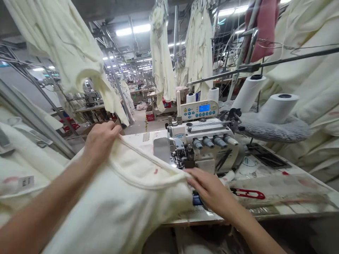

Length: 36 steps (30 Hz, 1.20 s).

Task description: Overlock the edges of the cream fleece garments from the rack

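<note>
A cream garment (106,208) with a bound neckline is stretched between both my hands in front of the sewing machine. My left hand (102,137) is closed on the neckline's far left end, raised above the table. At the neckline's right end, my right hand (202,181) pinches the fabric close to the front of the overlock sewing machine (196,141). A small red mark shows on the inside of the neck. The garment's lower part hangs over the table's front edge toward me. The machine's needle area is just beyond the fabric.
Red thread snips (249,193) lie on the table right of my right hand. White thread cones (278,109) stand behind a grey fluffy cover (275,125). Cream garments (71,46) hang overhead and at left. A metal bar (265,65) crosses the upper right.
</note>
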Motion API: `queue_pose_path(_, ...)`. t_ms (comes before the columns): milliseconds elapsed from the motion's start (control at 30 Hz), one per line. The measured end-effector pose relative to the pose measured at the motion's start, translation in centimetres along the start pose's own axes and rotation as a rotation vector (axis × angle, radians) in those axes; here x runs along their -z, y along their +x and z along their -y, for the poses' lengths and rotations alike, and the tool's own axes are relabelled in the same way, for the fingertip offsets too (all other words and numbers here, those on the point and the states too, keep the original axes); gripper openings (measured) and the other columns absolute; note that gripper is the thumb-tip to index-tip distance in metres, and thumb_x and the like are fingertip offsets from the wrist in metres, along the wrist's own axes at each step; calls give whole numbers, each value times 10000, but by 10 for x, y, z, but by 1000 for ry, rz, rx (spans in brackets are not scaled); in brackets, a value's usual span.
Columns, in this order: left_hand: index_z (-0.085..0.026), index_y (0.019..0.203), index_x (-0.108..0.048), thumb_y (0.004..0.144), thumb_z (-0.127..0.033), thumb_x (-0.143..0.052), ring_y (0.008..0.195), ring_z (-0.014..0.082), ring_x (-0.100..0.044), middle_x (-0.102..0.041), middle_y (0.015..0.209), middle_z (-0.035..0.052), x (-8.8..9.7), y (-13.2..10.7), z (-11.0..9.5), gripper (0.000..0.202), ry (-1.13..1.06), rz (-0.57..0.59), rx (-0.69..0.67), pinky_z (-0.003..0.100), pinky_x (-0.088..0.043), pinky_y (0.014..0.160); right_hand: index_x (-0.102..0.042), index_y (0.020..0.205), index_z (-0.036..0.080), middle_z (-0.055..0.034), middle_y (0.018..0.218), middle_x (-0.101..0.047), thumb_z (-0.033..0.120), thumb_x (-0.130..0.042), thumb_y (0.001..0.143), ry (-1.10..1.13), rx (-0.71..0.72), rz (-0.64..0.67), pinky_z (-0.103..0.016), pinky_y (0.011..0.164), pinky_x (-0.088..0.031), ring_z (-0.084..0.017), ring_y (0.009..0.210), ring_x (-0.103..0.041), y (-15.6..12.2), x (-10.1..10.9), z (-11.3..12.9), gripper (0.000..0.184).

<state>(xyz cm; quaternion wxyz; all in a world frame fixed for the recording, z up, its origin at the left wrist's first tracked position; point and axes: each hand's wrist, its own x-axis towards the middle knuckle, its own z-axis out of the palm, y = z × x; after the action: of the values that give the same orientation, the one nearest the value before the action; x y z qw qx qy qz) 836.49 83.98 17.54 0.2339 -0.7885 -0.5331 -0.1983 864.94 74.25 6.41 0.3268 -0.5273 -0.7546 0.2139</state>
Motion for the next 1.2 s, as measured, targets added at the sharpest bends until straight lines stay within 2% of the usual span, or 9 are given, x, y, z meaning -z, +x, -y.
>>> queue_pose_path(67, -148, 935, -608, 808, -104, -400, 936, 273, -522, -592, 968, 130, -25, -6, -44, 248, -38, -14, 33, 422, -393, 820, -474, 1153, 226, -56, 995, -622, 315, -324, 934, -23, -63, -31, -303, 746, -413, -216, 913, -579, 10, -2, 2, 280)
queue_pose_path(100, -173, 956, -594, 824, -130, -415, 915, 229, -530, -602, 955, 90, -37, -15, -69, 227, -106, 22, -27, 366, -411, 810, -454, 1147, 215, -53, 944, -629, 316, -332, 927, -36, -109, -45, -302, 706, -409, -218, 859, -586, 13, -3, 1, 271)
queue_pose_path(167, -194, 1053, -540, 862, -274, -443, 973, 224, -500, -577, 1045, 72, -58, -37, -114, 228, -393, 141, -138, 377, -405, 847, -475, 1037, 207, -21, 811, -626, 326, -371, 909, -25, -165, -64, -278, 631, -382, -201, 738, -580, 16, -4, -1, 203)
queue_pose_path(267, -188, 949, -529, 885, -312, -409, 911, 231, -487, -565, 957, 60, -76, -60, -148, 185, -524, 222, -136, 403, -399, 810, -521, 809, 203, 17, 708, -593, 340, -462, 863, 53, -182, -117, -244, 580, -346, -163, 663, -540, 20, -4, -10, 158)
queue_pose_path(433, -186, 797, -487, 887, -233, -385, 823, 194, -493, -538, 845, 32, -79, -49, -140, 144, -673, 307, -88, 329, -396, 723, -578, 735, 200, 32, 682, -592, 298, -486, 824, 153, -239, -127, -224, 555, -337, -141, 635, -515, 29, -1, -17, 161)
queue_pose_path(600, -200, 729, -461, 828, -174, -420, 773, 168, -493, -518, 781, 0, -81, -35, -141, 111, -759, 339, 25, 292, -368, 686, -606, 713, 196, 13, 670, -632, 297, -482, 820, -65, -316, -268, -248, 576, -324, -159, 627, -547, 32, -5, -12, 193)
queue_pose_path(1033, -197, 724, -471, 812, -178, -389, 770, 180, -477, -486, 763, 18, -86, -33, -144, 122, -689, 287, 28, 306, -374, 687, -527, 857, 189, -12, 751, -632, 235, -412, 919, -201, -124, -507, -246, 581, -369, -162, 668, -599, 29, -33, -24, 138)
queue_pose_path(1100, -194, 733, -477, 807, -176, -393, 795, 192, -476, -497, 775, 27, -84, -32, -144, 114, -667, 280, 45, 322, -375, 711, -504, 958, 180, -35, 812, -626, 259, -416, 930, -227, -104, -591, -252, 571, -380, -162, 648, -587, 21, -38, -27, 122)
queue_pose_path(1200, -191, 750, -481, 809, -183, -402, 825, 201, -478, -514, 803, 34, -81, -32, -141, 99, -665, 308, 62, 344, -373, 744, -468, 1043, 163, -101, 990, -564, 302, -522, 891, -226, -9, -844, -278, 685, -418, -182, 790, -560, 3, -47, -32, 213)
